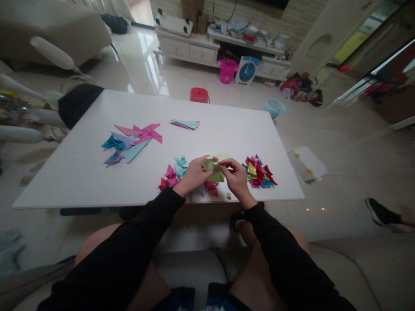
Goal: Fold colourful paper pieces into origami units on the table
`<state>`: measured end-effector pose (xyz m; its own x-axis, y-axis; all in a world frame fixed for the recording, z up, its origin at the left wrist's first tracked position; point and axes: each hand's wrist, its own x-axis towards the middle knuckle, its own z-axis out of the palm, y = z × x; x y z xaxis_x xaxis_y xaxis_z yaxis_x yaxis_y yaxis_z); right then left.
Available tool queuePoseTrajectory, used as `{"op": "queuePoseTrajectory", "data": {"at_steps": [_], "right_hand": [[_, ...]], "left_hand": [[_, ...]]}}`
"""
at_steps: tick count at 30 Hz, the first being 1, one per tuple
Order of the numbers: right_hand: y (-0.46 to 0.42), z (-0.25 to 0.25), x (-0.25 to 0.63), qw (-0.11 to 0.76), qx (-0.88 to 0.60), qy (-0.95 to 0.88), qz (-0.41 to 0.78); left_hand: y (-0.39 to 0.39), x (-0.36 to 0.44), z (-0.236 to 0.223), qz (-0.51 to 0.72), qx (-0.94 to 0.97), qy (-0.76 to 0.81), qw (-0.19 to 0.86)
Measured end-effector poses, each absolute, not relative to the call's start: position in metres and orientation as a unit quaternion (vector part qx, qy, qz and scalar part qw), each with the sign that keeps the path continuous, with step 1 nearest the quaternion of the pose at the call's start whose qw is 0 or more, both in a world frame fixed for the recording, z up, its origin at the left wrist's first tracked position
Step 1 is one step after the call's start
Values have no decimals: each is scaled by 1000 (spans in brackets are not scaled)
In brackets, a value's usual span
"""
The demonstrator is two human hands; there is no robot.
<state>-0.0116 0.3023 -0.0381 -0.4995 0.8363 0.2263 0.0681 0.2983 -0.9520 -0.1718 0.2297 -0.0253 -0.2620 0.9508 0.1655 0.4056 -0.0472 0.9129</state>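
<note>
Between my two hands, above the table's near side, is a piece of light green folded paper (216,176). My left hand (194,173) grips its left side, with the thumb across the front. At its right edge my right hand (236,173) pinches it between thumb and fingertips. Pale green paper (222,155) shows just behind the fingers; whether it belongs to the same piece I cannot tell. Under and beside my left hand lie folded paper pieces in light blue (180,166), magenta and red. To the right of my right hand is a heap of multicoloured folded paper (258,172).
The white table (97,177) also bears pink, blue and purple folded papers (139,134) on the left and a stack of paper strips (185,125) further back. A red stool (199,95) stands beyond the far edge, a light blue basket (275,108) past the right corner.
</note>
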Motion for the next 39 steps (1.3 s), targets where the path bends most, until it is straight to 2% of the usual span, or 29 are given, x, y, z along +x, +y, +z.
{"op": "queuePoseTrajectory", "data": {"at_steps": [3, 9, 12, 15, 17, 25, 39], "right_hand": [[300, -32, -11, 382, -334, -722, 470], [314, -31, -7, 442, -436, -669, 409], [327, -38, -5, 373, -456, -622, 516], [331, -42, -3, 267, -395, -574, 665], [330, -42, -3, 239, -366, -559, 704], [330, -38, -1, 294, -398, -554, 670], [328, -40, 1, 236, -421, -501, 718]], "left_hand": [[230, -174, -26, 495, 522, 634, 284], [232, -180, -25, 524, 463, 624, 350], [231, -181, -23, 549, 438, 605, 375], [229, -180, -22, 564, 419, 591, 397], [228, -179, -23, 569, 403, 582, 418], [237, -190, -31, 635, 275, 524, 496], [235, -188, -30, 598, 320, 541, 498]]}}
